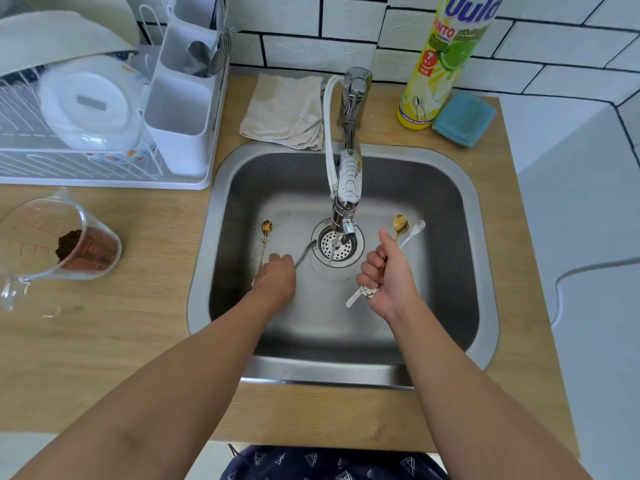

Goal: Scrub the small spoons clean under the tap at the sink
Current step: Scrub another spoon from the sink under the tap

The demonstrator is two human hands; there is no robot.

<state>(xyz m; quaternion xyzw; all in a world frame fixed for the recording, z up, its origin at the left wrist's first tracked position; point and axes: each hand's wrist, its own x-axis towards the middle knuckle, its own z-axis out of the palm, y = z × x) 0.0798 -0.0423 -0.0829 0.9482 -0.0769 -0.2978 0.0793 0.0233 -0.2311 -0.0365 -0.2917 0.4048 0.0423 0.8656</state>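
Fists both: right hand point(388, 275) clutches spoons point(401, 230) (gold, white), left hand point(275, 277) a grey spoon point(306, 252).

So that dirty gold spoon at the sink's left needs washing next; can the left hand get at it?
Probably yes: the gold spoon lies uncovered beside the left hand, though that hand already grips a dark utensil.

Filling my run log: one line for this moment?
tap: running | left hand: gripping dark spoon | right hand: holding spoons | dirty gold spoon: in sink
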